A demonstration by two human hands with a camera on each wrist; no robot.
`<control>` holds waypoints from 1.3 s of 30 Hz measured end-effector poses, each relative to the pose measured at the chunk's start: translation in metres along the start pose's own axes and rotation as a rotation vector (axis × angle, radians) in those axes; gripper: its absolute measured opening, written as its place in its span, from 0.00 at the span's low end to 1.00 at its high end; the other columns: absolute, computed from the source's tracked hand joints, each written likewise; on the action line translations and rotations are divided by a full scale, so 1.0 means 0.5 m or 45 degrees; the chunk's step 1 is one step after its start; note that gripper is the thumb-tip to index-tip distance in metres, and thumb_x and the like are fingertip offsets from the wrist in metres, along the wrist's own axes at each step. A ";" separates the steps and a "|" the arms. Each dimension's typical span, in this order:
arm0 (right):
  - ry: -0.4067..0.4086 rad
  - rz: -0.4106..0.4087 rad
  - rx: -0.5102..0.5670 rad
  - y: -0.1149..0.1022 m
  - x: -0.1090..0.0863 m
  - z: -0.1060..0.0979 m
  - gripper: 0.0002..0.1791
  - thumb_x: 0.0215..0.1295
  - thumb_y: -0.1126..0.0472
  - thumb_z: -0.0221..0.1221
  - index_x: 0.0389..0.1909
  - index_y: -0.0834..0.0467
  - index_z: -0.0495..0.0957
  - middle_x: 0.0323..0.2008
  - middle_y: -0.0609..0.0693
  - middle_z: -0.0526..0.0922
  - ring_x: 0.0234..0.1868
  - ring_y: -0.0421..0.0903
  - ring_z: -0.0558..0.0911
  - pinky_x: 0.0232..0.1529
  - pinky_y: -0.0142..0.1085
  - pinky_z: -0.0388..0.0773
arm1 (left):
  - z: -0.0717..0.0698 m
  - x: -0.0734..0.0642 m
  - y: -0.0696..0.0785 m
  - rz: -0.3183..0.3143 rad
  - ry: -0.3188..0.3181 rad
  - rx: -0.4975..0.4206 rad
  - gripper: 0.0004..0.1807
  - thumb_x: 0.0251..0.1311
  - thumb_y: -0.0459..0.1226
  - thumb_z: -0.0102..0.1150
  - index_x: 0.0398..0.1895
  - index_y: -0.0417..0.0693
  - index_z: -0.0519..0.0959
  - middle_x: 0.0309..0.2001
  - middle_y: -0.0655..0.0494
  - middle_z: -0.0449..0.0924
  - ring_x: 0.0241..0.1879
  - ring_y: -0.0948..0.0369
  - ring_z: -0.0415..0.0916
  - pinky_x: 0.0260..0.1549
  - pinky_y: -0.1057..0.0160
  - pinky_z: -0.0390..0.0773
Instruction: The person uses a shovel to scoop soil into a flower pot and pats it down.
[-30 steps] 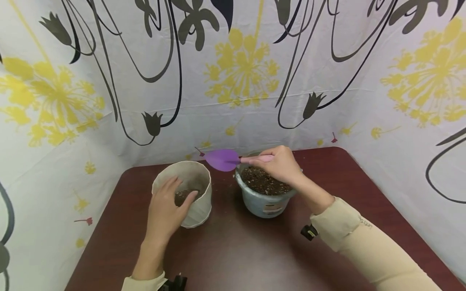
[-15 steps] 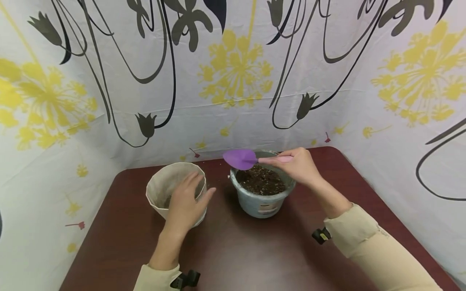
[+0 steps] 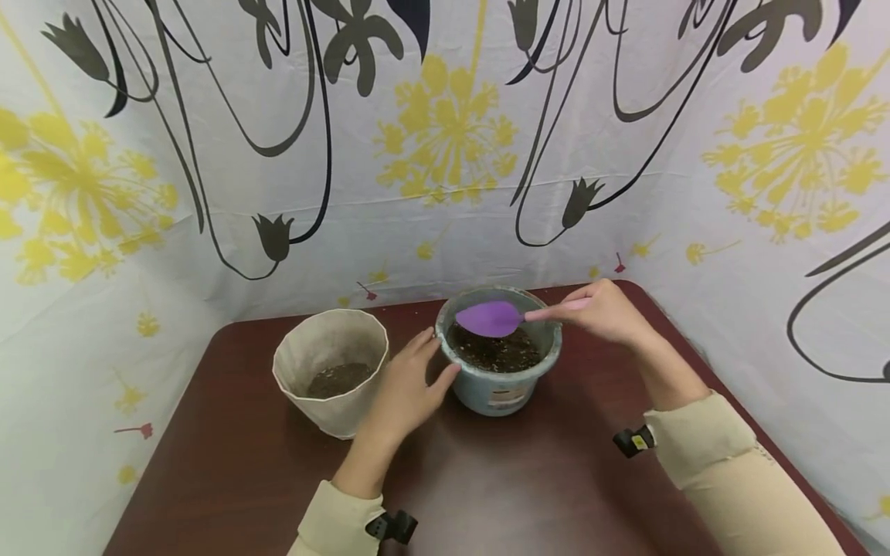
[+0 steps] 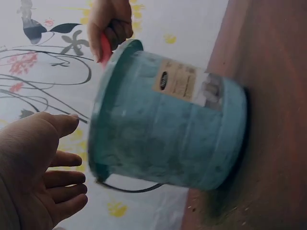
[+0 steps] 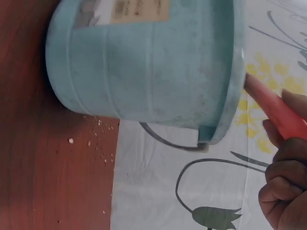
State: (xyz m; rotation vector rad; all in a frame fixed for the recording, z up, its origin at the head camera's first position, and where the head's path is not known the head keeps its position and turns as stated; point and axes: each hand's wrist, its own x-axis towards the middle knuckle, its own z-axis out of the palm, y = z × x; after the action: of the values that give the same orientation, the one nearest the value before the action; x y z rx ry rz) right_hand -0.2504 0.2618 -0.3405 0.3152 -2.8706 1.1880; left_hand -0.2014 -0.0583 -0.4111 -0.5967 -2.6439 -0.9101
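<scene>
In the head view my right hand (image 3: pixel 603 313) grips the pink handle of a trowel (image 3: pixel 490 319), whose purple blade lies over the opening of a blue bucket (image 3: pixel 504 392). Dark soil (image 3: pixel 495 351) fills part of that bucket. My left hand (image 3: pixel 410 390) has its fingers spread, fingertips right at the bucket's left rim. The left wrist view shows this hand (image 4: pixel 45 172) beside the bucket wall (image 4: pixel 163 120), holding nothing. To the left stands a whitish pot (image 3: pixel 330 347) with a low layer of soil (image 3: pixel 338 380) at its bottom.
Both containers stand on a dark red table (image 3: pixel 480 486), backed by a patterned cloth (image 3: pixel 445 232) on several sides. Small pale crumbs (image 5: pixel 71 141) lie on the table beside the bucket. A wire handle (image 5: pixel 168 141) hangs at the bucket's side.
The trowel in my right hand has moved right, from between the containers to over the bucket. My left hand has left the whitish pot and come right to the bucket's rim.
</scene>
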 end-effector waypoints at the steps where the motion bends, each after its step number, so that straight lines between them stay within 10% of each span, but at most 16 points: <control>1: -0.018 -0.002 -0.014 0.002 0.001 -0.001 0.12 0.60 0.35 0.67 0.35 0.35 0.92 0.11 0.39 0.55 0.18 0.36 0.50 0.16 0.32 0.49 | 0.005 0.001 -0.001 -0.008 -0.014 -0.009 0.33 0.69 0.53 0.59 0.67 0.38 0.75 0.72 0.44 0.68 0.69 0.46 0.68 0.68 0.48 0.67; 8: -0.123 -0.100 -0.099 -0.042 0.022 0.010 0.16 0.58 0.41 0.71 0.22 0.48 0.90 0.09 0.39 0.52 0.18 0.38 0.45 0.15 0.32 0.47 | 0.017 0.007 0.000 -0.023 -0.012 -0.068 0.31 0.69 0.52 0.60 0.66 0.39 0.77 0.72 0.46 0.68 0.67 0.43 0.70 0.66 0.45 0.69; 17: -0.058 0.020 -0.513 -0.118 0.035 0.046 0.35 0.47 0.33 0.75 0.03 0.47 0.63 0.08 0.39 0.53 0.15 0.39 0.52 0.15 0.33 0.52 | 0.022 0.014 0.005 -0.030 0.055 -0.004 0.30 0.68 0.54 0.61 0.61 0.40 0.81 0.69 0.46 0.72 0.65 0.45 0.73 0.64 0.46 0.72; 28: -0.019 0.076 -0.818 -0.075 -0.004 0.017 0.23 0.49 0.33 0.73 0.13 0.46 0.82 0.18 0.46 0.80 0.22 0.50 0.79 0.19 0.44 0.73 | 0.024 0.012 0.002 -0.040 0.058 -0.018 0.32 0.66 0.56 0.63 0.61 0.41 0.81 0.69 0.46 0.72 0.64 0.44 0.74 0.64 0.47 0.72; 34: 0.142 -0.199 -0.916 -0.082 -0.013 -0.006 0.17 0.53 0.43 0.75 0.15 0.46 0.83 0.16 0.45 0.79 0.21 0.52 0.79 0.17 0.49 0.74 | 0.021 0.010 0.001 -0.064 0.036 -0.037 0.32 0.67 0.56 0.62 0.63 0.43 0.80 0.70 0.44 0.70 0.64 0.42 0.73 0.64 0.45 0.72; 39: 0.320 -0.593 -1.117 -0.077 -0.015 0.009 0.28 0.60 0.55 0.70 0.07 0.49 0.64 0.09 0.44 0.63 0.11 0.46 0.64 0.08 0.45 0.66 | 0.022 0.010 0.002 -0.082 -0.010 -0.039 0.34 0.67 0.59 0.60 0.65 0.45 0.79 0.71 0.45 0.69 0.65 0.43 0.73 0.64 0.45 0.72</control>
State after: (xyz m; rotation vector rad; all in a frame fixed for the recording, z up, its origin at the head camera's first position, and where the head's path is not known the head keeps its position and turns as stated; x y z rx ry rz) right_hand -0.2353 0.2333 -0.3176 0.6630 -2.5576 -0.1202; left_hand -0.2069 -0.0492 -0.4169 -0.5262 -2.6743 -0.9703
